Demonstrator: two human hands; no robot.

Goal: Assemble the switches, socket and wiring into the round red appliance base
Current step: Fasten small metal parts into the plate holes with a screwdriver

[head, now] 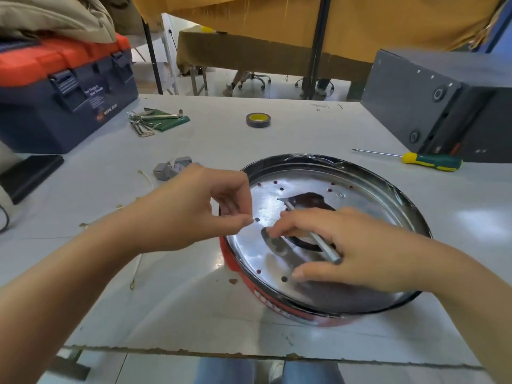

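Left hand (194, 206) hovers at the near-left rim of the round red appliance base (277, 296), thumb and forefinger pinched narrow, probably on a small fastener too tiny to confirm, poised over a hole (257, 219) in the silver plate (304, 189). Right hand (357, 253) presses the plate steady, fingers loosely holding a metal rod (325, 248).

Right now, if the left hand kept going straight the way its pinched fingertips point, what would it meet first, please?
Probably the right hand's fingertips, resting on the shiny metal plate of the red base. The left hand pinches toward them; depth is unclear.
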